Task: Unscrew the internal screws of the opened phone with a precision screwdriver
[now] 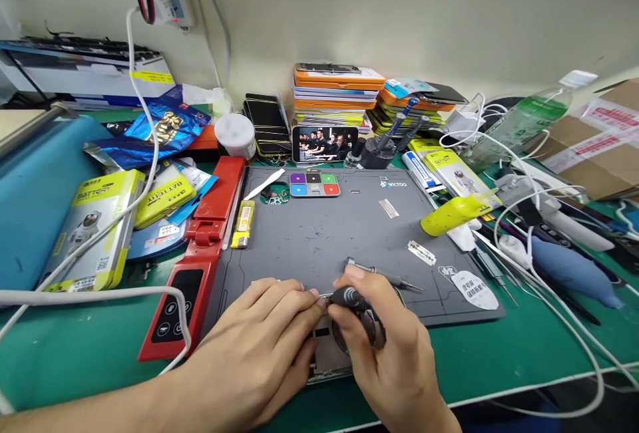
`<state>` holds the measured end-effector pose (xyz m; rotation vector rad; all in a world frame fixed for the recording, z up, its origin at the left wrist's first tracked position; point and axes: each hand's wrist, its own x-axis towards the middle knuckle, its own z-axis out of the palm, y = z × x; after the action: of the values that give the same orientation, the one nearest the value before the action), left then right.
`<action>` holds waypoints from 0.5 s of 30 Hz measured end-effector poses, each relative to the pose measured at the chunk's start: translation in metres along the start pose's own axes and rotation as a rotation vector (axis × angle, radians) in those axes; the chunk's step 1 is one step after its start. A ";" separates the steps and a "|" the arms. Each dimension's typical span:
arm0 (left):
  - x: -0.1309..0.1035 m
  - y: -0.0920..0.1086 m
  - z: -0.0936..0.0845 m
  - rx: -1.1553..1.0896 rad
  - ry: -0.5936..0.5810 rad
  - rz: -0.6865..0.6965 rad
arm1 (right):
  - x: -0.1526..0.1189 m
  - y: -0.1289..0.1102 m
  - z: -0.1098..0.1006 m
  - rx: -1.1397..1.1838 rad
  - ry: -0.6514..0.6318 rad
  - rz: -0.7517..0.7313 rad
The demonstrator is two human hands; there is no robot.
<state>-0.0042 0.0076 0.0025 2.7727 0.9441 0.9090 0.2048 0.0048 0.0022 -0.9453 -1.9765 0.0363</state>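
An opened phone [329,352] lies at the mat's front edge, its silvery inside partly showing between my hands. My left hand [269,333] grips its left side, fingers pressed together over the top and thumb lower down. Between the thumb and fingers of my right hand [394,340] is a black tool with pale stripes [348,298]. Its tip points left, close to my left fingertips; the exact kind is hard to make out. A round dark part [367,326] of the phone shows beneath my right hand. Just beyond, a grey screwdriver [387,276] rests on the mat.
The grey mat [309,247] bears a razor blade [421,253] and a color-marked tray [314,185]. A red folding lamp [200,267] stands left. A propped phone [324,144] plays video. Yellow bottle [452,213], white cables and battery boxes [97,227] crowd the sides.
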 end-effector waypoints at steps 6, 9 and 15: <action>0.001 0.000 -0.002 -0.008 -0.002 0.010 | 0.004 -0.001 -0.001 0.081 -0.030 0.006; 0.001 -0.001 -0.002 0.004 0.005 0.019 | 0.002 -0.001 -0.004 0.084 -0.038 0.007; 0.006 -0.003 -0.004 0.033 0.005 0.012 | 0.003 -0.002 -0.002 0.026 0.000 0.010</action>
<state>-0.0049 0.0132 0.0080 2.8080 0.9531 0.9109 0.2040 0.0047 0.0057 -0.9386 -1.9669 0.0678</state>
